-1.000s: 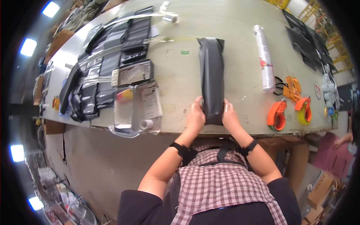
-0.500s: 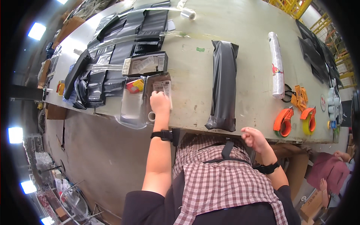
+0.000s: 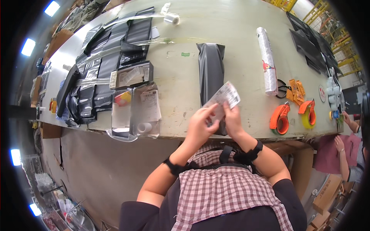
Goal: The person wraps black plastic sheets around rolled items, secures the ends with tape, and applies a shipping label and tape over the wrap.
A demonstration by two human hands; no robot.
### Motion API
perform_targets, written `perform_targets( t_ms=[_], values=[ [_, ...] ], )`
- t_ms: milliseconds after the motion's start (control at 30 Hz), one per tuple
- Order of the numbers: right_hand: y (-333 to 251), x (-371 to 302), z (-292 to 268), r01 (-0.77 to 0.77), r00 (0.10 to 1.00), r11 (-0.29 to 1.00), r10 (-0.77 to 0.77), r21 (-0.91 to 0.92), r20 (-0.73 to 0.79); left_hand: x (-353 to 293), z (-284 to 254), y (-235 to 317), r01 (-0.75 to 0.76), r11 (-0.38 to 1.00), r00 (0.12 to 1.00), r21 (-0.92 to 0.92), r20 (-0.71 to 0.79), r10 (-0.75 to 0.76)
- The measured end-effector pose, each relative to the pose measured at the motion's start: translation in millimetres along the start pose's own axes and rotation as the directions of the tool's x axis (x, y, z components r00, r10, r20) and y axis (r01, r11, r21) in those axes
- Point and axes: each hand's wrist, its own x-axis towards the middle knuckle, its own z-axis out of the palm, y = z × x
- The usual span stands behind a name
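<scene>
A white printed label (image 3: 230, 95) is held between my two hands, over the near part of a long black plastic-wrapped parcel (image 3: 211, 69). My left hand (image 3: 203, 122) pinches the label's lower left side with fingers closed. My right hand (image 3: 231, 117) grips its lower right edge, thumb and fingers together. The parcel lies lengthwise away from me on the table, its near end partly hidden by my hands. To the left, a clear plastic bin (image 3: 135, 129) contains more labels (image 3: 149, 104) and a small paper roll (image 3: 145, 127).
Beyond the bin sits an open black box (image 3: 133, 75). Black plastic mailers (image 3: 111, 57) lie taped down at the left. On the right are a patterned roll (image 3: 267, 61), black-handled scissors (image 3: 283, 89) and two orange tape dispensers (image 3: 280, 120) (image 3: 308, 114). Another person's hand (image 3: 339, 143) shows at far right.
My left hand has come from the bin to the middle, bringing a label. My right hand has moved left and up to take hold of it too. The view has shifted slightly.
</scene>
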Motion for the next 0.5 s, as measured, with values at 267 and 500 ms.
perform_targets(
  t_ms=[267, 500],
  values=[
    [-38, 0, 14, 0.514, 0.801, 0.663, -0.599, -0.544, 0.026, -19, -17, 0, 0.564, 0.518, 0.805, -0.643, 0.288, -0.519],
    [-38, -1, 16, 0.518, 0.791, 0.577, -0.605, -0.632, 0.096, -19, -20, -2, 0.507, 0.530, 0.840, -0.680, 0.251, -0.482]
  ],
)
